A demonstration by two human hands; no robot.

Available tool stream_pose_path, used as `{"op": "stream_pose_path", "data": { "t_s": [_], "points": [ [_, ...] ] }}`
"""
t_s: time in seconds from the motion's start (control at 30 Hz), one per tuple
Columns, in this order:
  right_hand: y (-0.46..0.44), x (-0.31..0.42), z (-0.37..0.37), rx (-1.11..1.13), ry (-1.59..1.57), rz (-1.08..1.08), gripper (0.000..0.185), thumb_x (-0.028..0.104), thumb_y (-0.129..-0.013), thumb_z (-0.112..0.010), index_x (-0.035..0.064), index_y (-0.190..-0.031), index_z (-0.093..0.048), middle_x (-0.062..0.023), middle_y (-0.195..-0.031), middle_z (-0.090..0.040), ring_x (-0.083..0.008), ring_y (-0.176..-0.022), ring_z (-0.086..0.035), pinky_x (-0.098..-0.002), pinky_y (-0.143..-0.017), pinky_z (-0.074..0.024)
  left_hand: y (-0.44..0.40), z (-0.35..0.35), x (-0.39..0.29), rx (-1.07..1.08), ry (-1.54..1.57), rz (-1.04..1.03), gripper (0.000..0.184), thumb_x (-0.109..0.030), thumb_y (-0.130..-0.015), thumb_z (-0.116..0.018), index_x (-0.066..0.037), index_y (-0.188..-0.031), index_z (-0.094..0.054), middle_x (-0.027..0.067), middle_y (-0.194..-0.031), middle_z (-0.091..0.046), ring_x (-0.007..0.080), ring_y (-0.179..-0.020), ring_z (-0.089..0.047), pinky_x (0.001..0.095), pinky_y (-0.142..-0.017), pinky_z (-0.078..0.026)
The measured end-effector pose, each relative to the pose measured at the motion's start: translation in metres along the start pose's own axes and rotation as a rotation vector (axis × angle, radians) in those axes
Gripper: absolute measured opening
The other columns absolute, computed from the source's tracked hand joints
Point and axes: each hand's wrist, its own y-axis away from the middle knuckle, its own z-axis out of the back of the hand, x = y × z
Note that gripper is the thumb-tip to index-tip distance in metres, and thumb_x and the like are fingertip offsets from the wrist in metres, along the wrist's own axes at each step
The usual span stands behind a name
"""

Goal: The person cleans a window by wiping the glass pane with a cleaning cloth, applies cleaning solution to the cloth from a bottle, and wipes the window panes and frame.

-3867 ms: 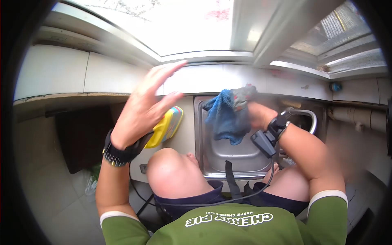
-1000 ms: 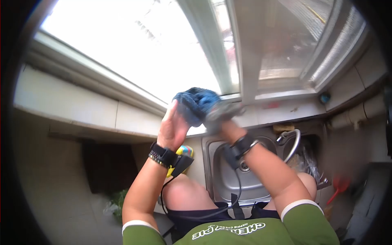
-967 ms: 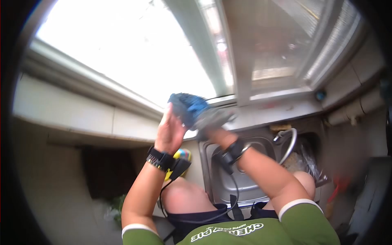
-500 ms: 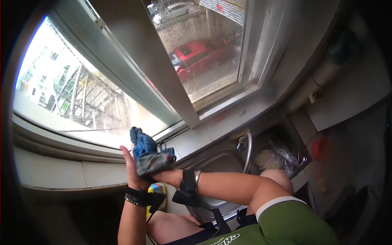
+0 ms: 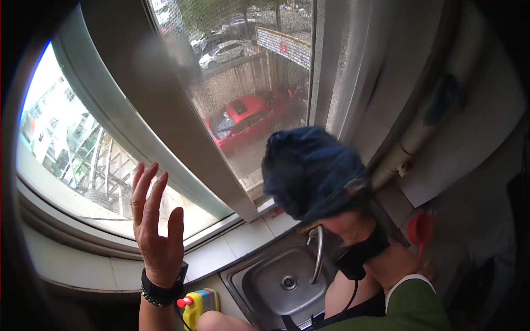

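Observation:
My left hand (image 5: 156, 231) is raised in front of the window on the left side, fingers spread and nothing in it. A dark blue cloth (image 5: 312, 174) with a greyish edge covers the fingers of my right hand (image 5: 350, 227), which holds it up before the window pane, above the sink's tap. The cloth is slightly blurred and hides how the fingers lie. Below and right of my left wrist stands a yellow bottle (image 5: 193, 315) with a red cap.
A steel sink (image 5: 270, 278) with a curved tap (image 5: 318, 256) lies below my hands. The window frame (image 5: 187, 105) rises behind it, over a tiled sill (image 5: 237, 243). A pipe (image 5: 406, 151) runs along the right wall, with a red ladle-like scoop (image 5: 421, 228) below it.
The hands have come apart. My right hand has carried the cloth up and right, where it now spreads over the fingers; my left hand has let go and opened. The view has shifted.

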Motion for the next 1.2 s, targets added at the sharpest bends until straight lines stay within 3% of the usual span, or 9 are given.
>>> {"op": "stream_pose_path", "data": {
  "t_s": [0.13,0.33,0.43,0.6,0.87,1.1,1.2],
  "points": [
    [-0.031,0.074,-0.036,0.044,0.29,0.463,0.044,0.023,-0.094,-0.046,-0.0004,-0.131,-0.04,-0.0208,-0.128,-0.049,-0.031,-0.118,-0.05,-0.045,-0.104,-0.0381,-0.044,0.004,-0.016,-0.127,-0.509,-0.246,0.044,-0.02,-0.086,-0.059,-0.013,-0.13,-0.053,0.0107,-0.147,-0.037,0.0359,-0.141,-0.02,0.0562,-0.112,-0.018],
    [-0.151,0.13,-0.072,-0.057,1.389,1.342,0.039,0.023,-0.093,-0.047,0.0016,-0.125,-0.043,-0.0182,-0.121,-0.049,-0.029,-0.113,-0.05,-0.0428,-0.1,-0.0389,-0.108,-0.007,-0.004,-0.145,-0.697,-0.237,0.052,-0.027,-0.085,-0.061,-0.019,-0.135,-0.048,0.0072,-0.15,-0.032,0.039,-0.142,-0.014,0.0604,-0.112,-0.012],
    [-0.195,0.126,-0.057,-0.134,1.784,1.576,0.036,0.024,-0.093,-0.048,0.0026,-0.122,-0.044,-0.0168,-0.118,-0.05,-0.028,-0.11,-0.051,-0.0417,-0.098,-0.0393,-0.113,-0.007,0.016,-0.153,-0.713,-0.325,0.051,-0.03,-0.083,-0.062,-0.02,-0.132,-0.051,0.009,-0.15,-0.03,0.0414,-0.14,-0.013,0.061,-0.112,-0.013],
    [-0.206,0.118,-0.01,-0.138,1.951,1.577,0.031,0.024,-0.092,-0.049,0.0042,-0.116,-0.047,-0.0147,-0.112,-0.05,-0.0263,-0.106,-0.051,-0.0399,-0.094,-0.0399,-0.116,-0.014,0.027,-0.214,-0.687,-0.464,0.042,-0.029,-0.083,-0.061,-0.019,-0.124,-0.057,0.0152,-0.149,-0.027,0.0392,-0.14,-0.018,0.0613,-0.112,-0.013],
    [-0.176,0.108,0.079,-0.144,1.961,1.158,0.025,0.024,-0.09,-0.05,0.0069,-0.108,-0.05,-0.0112,-0.102,-0.051,-0.0236,-0.099,-0.052,-0.037,-0.088,-0.041,-0.114,-0.02,0.04,-0.233,-0.658,-0.474,0.039,-0.036,-0.091,-0.051,-0.02,-0.126,-0.055,0.0201,-0.148,-0.024,0.0373,-0.139,-0.024,0.0633,-0.111,-0.012],
    [-0.203,0.142,-0.028,-0.053,1.838,1.536,0.019,0.024,-0.088,-0.052,0.0092,-0.1,-0.053,-0.0081,-0.094,-0.052,-0.0212,-0.093,-0.053,-0.0345,-0.083,-0.0419,-0.112,-0.02,0.042,-0.222,-0.681,-0.498,0.039,-0.038,-0.094,-0.048,-0.02,-0.127,-0.053,0.0198,-0.148,-0.024,0.0378,-0.138,-0.025,0.0639,-0.11,-0.012],
    [-0.224,0.139,-0.023,0.024,1.878,1.505,0.017,0.024,-0.088,-0.053,0.0102,-0.097,-0.055,-0.0068,-0.09,-0.052,-0.0202,-0.09,-0.053,-0.0334,-0.081,-0.0423,-0.109,-0.022,0.046,-0.22,-0.62,-0.443,0.034,-0.032,-0.085,-0.058,-0.026,-0.118,-0.061,0.0197,-0.148,-0.026,0.0402,-0.138,-0.024,0.0654,-0.11,-0.01]
  ]
}}
